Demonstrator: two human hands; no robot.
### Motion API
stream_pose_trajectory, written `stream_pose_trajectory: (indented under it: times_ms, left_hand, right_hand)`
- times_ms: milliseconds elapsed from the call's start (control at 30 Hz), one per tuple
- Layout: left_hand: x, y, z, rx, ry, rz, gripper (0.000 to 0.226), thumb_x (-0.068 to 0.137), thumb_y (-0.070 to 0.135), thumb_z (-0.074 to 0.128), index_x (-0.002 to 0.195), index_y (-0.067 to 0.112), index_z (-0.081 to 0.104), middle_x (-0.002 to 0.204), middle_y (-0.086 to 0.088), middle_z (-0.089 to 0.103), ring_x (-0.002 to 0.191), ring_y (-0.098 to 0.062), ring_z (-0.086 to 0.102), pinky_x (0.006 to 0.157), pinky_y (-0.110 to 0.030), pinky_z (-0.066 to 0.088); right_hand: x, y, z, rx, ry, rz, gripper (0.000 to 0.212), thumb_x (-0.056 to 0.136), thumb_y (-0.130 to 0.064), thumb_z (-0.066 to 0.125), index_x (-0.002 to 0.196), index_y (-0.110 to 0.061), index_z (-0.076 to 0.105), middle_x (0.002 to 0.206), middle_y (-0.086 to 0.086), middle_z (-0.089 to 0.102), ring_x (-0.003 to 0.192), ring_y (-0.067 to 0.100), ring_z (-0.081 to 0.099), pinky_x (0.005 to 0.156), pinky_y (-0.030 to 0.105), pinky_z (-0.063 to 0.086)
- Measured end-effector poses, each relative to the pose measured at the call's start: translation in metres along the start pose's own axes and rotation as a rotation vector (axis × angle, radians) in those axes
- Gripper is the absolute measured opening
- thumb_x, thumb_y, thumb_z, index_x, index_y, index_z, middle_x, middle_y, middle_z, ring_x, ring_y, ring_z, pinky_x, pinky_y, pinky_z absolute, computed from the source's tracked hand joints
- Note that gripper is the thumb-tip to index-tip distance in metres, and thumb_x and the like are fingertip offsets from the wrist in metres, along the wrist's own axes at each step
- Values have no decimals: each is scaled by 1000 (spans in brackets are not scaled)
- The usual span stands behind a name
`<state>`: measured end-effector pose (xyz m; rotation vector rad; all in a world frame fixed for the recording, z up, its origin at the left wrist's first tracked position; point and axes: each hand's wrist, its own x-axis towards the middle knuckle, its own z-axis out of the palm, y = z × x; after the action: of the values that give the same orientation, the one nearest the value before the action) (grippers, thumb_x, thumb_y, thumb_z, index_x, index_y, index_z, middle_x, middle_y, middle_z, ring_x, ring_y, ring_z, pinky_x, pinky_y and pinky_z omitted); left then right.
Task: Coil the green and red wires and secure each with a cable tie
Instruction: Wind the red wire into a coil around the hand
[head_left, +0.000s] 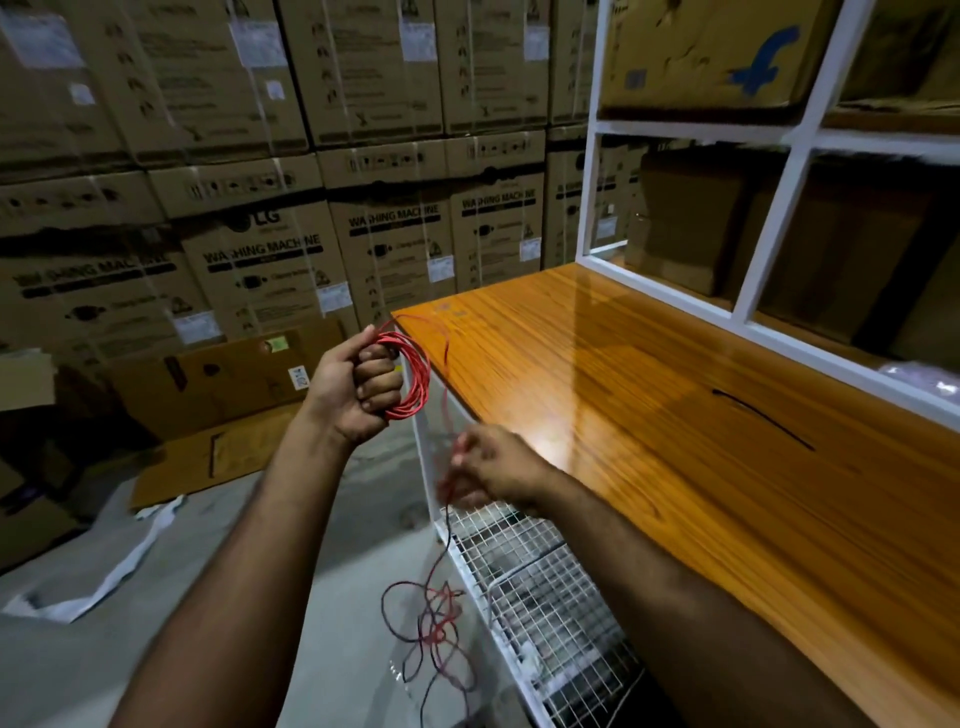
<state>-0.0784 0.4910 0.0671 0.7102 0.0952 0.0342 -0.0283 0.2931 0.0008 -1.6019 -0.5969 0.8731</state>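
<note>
Beside stacked cartons (270, 249), glossy wooden table (649, 395) gleams.

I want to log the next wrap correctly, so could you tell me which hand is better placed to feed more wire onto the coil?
Probably the right hand: it pinches the loose red wire, while the left hand grips the coil.

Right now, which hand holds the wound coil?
The left hand: it grips the red coil above the floor. The right hand, lower, only pinches the loose strand feeding it.
</note>
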Motion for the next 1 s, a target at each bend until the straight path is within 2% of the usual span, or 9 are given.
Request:
stream_pose_trajectory:
  times_ms: [67, 167, 233, 333, 467, 600, 700, 800, 1000]
  left_hand:
    - [-1, -2, -2, -30, -2, 0, 47, 100, 39, 37, 56, 22, 41, 48, 12, 12, 39, -4, 10, 29, -18, 16]
    - [-1, 2, -4, -53, -4, 17, 42, 96, 36, 46, 57, 22, 40, 48, 12, 14, 39, -4, 11, 30, -18, 16]
    - [-1, 10, -2, -53, 3, 67, 36, 84, 29, 61, 57, 23, 39, 46, 12, 15, 39, -5, 10, 30, -18, 15]
    - [-5, 34, 0, -103, 94, 211, 34, 63, 21, 74, 55, 22, 40, 43, 10, 25, 36, -5, 16, 32, -18, 14]
    - [-13, 76, -7, -204, 266, 363, 35, 85, 24, 59, 55, 20, 43, 46, 11, 30, 39, -4, 20, 39, -17, 12]
    - [-18, 68, 4, -18, 243, 300, 32, 71, 27, 70, 55, 22, 42, 46, 11, 29, 39, -4, 20, 38, -17, 13]
    - [-10, 42, 3, 31, 246, 239, 35, 87, 34, 58, 58, 23, 41, 47, 11, 29, 39, -4, 21, 39, -18, 12]
    - [-1, 24, -2, 38, 291, 199, 41, 97, 39, 46, 59, 23, 41, 47, 10, 28, 39, -5, 21, 40, -19, 11]
    - [8, -4, 7, 205, 269, 117, 43, 99, 42, 41, 61, 22, 39, 44, 9, 26, 35, -7, 24, 39, -21, 11]
  right_hand:
    - [9, 0, -7, 77, 342, -100, 14, 100, -3, 49, 93, -15, 51, 97, 20, 71, 86, 32, 74, 69, 43, 62]
    - [1, 11, 2, -164, 169, -120, 12, 100, 0, 47, 94, -9, 52, 86, 19, 69, 62, 21, 71, 51, 26, 55]
    - [-3, 22, 7, -213, 161, -106, 12, 101, -4, 48, 91, -11, 52, 78, 16, 66, 56, 21, 65, 49, 26, 54]
    - [-2, 38, -4, -238, 299, -155, 20, 102, -21, 51, 92, -6, 60, 67, 1, 59, 59, 18, 60, 61, 39, 60]
    - [-9, 52, -11, -412, 303, -193, 22, 103, -27, 49, 92, -15, 64, 70, -7, 60, 60, 11, 59, 55, 28, 47]
    - [1, 38, -3, -279, 527, -175, 9, 99, -26, 53, 94, -24, 60, 88, -1, 72, 74, 14, 64, 62, 31, 51]
    - [-6, 10, 7, -499, 742, -129, 15, 100, -21, 51, 102, -11, 62, 98, 11, 72, 88, 26, 69, 68, 30, 53]
    - [-20, -16, 11, -842, 683, -96, 19, 101, -19, 49, 108, -8, 63, 102, 15, 70, 94, 32, 68, 64, 27, 42]
    - [-41, -71, 4, -1322, 429, -567, 19, 100, -37, 51, 99, -24, 64, 89, 3, 70, 82, 29, 64, 59, 32, 41]
